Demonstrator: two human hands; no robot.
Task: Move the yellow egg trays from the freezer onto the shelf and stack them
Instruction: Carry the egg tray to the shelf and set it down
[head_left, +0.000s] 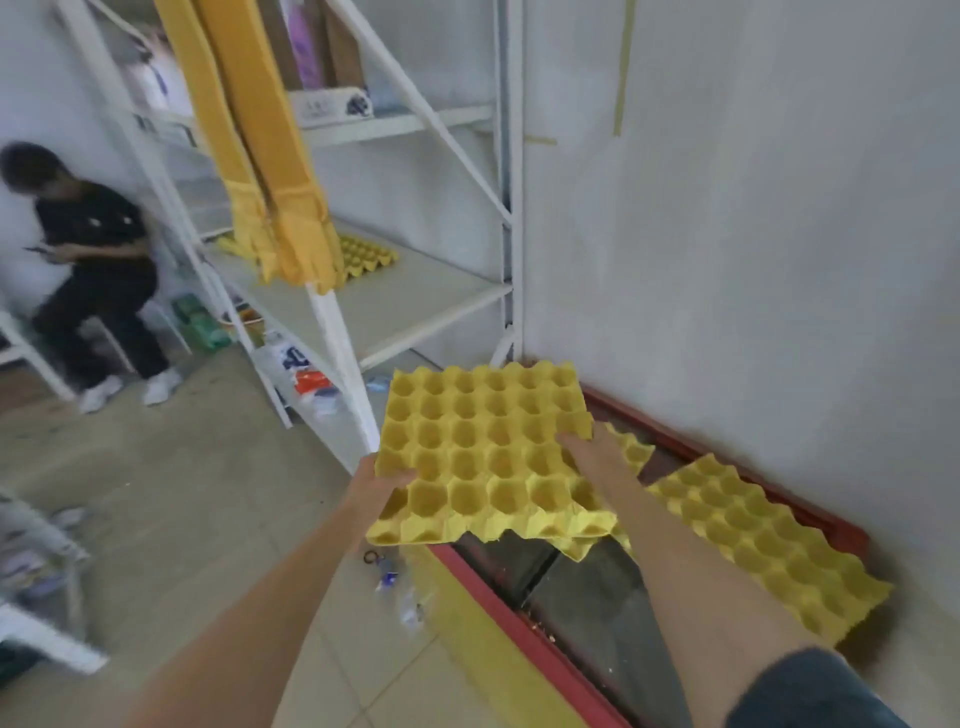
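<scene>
I hold a yellow egg tray (483, 447) level above the left end of the red-rimmed freezer (524, 631). My left hand (382, 480) grips its near left edge and my right hand (592, 449) rests on its right side, fingers over the cups. Under it a second yellow tray (631, 449) peeks out. A third yellow tray (763, 540) lies on the freezer lid to the right. On the white shelf (415, 301) further back another yellow tray (363, 254) lies, partly hidden by hanging yellow cloth.
Yellow cloth (275, 208) hangs in front of the white metal rack. A person in black (93, 270) sits at the left by the wall. Bags and litter (311, 384) lie under the rack, and keys (384, 569) on the tiled floor. A grey wall runs along the right.
</scene>
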